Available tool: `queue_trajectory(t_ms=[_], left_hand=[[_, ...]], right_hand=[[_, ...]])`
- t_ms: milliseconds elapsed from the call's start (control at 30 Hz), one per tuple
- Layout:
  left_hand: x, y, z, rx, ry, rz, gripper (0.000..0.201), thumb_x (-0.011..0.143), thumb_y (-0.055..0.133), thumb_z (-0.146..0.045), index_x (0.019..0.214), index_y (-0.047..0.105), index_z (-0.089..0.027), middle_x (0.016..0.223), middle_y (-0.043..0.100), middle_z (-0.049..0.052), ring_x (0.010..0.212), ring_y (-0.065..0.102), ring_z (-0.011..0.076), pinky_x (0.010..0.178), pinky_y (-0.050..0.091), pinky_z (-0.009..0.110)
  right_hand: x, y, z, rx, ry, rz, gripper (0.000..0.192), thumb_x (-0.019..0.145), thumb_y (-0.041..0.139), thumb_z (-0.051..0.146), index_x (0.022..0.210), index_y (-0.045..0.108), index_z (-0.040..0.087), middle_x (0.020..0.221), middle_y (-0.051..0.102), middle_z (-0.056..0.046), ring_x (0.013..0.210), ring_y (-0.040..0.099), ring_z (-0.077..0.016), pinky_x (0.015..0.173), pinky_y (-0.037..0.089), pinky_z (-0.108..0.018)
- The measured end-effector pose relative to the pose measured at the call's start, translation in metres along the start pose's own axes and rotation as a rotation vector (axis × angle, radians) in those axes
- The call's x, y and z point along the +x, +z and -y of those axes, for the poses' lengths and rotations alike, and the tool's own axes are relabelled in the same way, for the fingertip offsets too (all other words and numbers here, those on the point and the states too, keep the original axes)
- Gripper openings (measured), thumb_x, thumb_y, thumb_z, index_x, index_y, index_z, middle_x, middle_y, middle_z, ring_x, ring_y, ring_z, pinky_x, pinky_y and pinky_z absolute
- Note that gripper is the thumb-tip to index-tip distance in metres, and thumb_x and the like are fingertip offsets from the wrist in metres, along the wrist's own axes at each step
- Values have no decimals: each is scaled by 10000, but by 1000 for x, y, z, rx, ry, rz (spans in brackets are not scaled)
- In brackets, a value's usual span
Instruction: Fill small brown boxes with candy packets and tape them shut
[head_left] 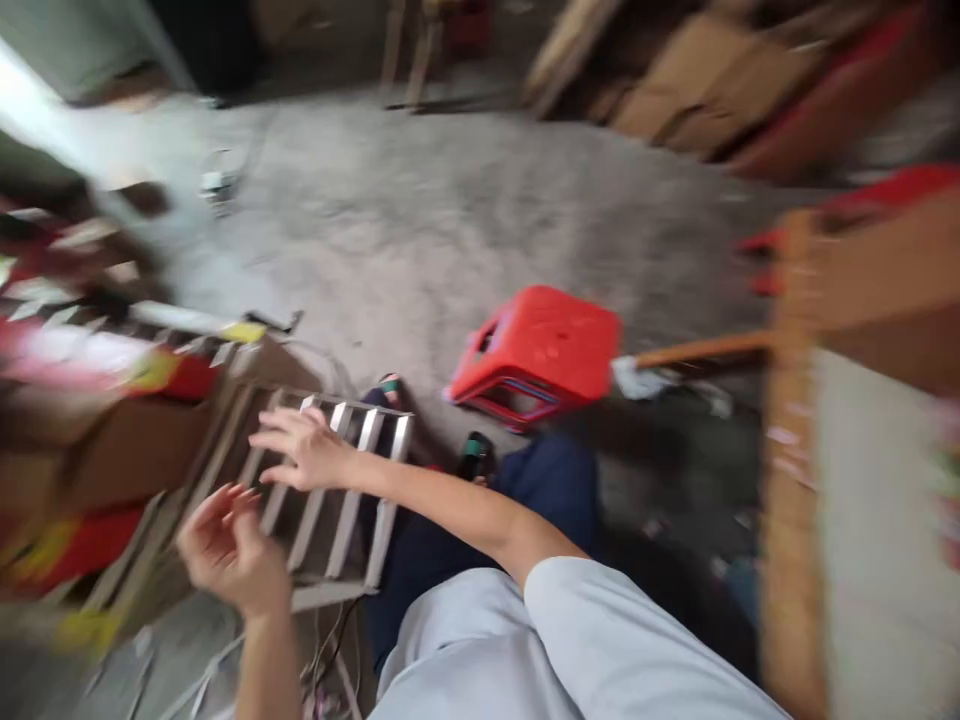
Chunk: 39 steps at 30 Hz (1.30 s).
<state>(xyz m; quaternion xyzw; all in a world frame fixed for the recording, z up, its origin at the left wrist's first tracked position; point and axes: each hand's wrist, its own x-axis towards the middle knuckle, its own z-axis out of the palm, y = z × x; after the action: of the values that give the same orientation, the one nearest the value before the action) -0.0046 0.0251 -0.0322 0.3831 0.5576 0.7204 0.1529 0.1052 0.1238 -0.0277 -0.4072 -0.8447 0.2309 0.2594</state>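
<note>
Over a pale slatted rack (351,500) at the lower left, my right hand (304,447) reaches across my body, its fingers spread and nothing in it. I cannot tell whether those fingers touch the slats. Closer to me and further left, my left hand (234,560) is raised beside the rack, blurred by motion. Its fingers are loosely curled, the thumb stands apart from them, and no object shows in it.
A red plastic stool (559,335) stands on the concrete floor (390,230) ahead of my legs. Cardboard boxes (112,455) lie to the left. A wood-edged table (795,500) runs along the right. Loose cables (330,650) trail below the rack.
</note>
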Motion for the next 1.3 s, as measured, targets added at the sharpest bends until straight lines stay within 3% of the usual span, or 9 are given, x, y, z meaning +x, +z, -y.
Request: queue_trajectory(t_ms=[100,200,333,500,667,800,1000,1200,1300], left_hand=[[-6,59,22,-95,-72,218,344,743,795,-335,987,670,-128,864,664,25,721,629,130,715,514,282],[-42,135,22,-29,-65,620,358,819,717,-401,1060,676,-139,938,674,60,796,645,169,734,522,305],[-135,248,-8,43,292,1203,448,898,579,-462,1219,618,-151,1137,671,143,1031,648,279,898,547,433],[-255,377,-24,294,654,1532,697,895,567,-421,1495,415,-100,1574,387,224,1494,311,363,1199,271,594],[-303,420,25,678,768,1632,851,895,558,-480,1603,232,-137,1675,164,168,1562,107,343,1217,115,646],[-303,417,55,711,861,1564,868,916,528,-543,1618,171,-178,1694,91,119,1570,52,323,1227,70,623],[-305,415,47,762,873,1567,879,920,523,-545,1622,140,-181,1699,61,111,1571,37,310,1232,52,606],[-295,425,22,778,754,1665,929,863,589,-495,1617,169,-152,1696,37,130,1572,14,325,1226,38,628],[-293,434,-11,652,377,1786,913,797,632,-493,1557,331,-88,1674,122,206,1559,28,394,1211,31,661]], right_hand=[[-122,-76,-67,-87,261,-109,166,903,715,312,1047,745,235,1213,723,19,1141,660,-145,1035,480,-272],[-242,-179,-102,-235,547,-368,134,895,685,193,1007,758,206,1066,765,-20,1012,708,-180,948,534,-299],[-364,-323,-138,-397,842,-769,196,900,628,181,1065,732,166,1072,748,-92,970,711,-216,933,552,-378],[-463,-473,-176,-627,1069,-1208,290,874,600,152,1159,642,116,1157,674,-165,1070,662,-256,1004,519,-456],[-512,-571,-198,-838,1119,-1398,498,821,644,87,1301,509,106,1337,516,-210,1319,484,-296,1141,387,-499],[-519,-613,-225,-859,1262,-1381,583,826,719,166,1356,482,116,1385,467,-204,1290,513,-335,1094,421,-533],[-540,-628,-224,-875,1422,-1300,232,859,672,170,1070,648,77,1108,614,-171,1129,602,-324,1042,432,-544],[-638,-593,-124,-854,1405,-1390,313,770,735,238,621,464,194,644,465,16,735,531,-187,825,470,-390],[-663,-542,-56,-778,1228,-1382,420,762,710,311,578,343,222,560,349,58,602,390,-132,663,391,-306]])
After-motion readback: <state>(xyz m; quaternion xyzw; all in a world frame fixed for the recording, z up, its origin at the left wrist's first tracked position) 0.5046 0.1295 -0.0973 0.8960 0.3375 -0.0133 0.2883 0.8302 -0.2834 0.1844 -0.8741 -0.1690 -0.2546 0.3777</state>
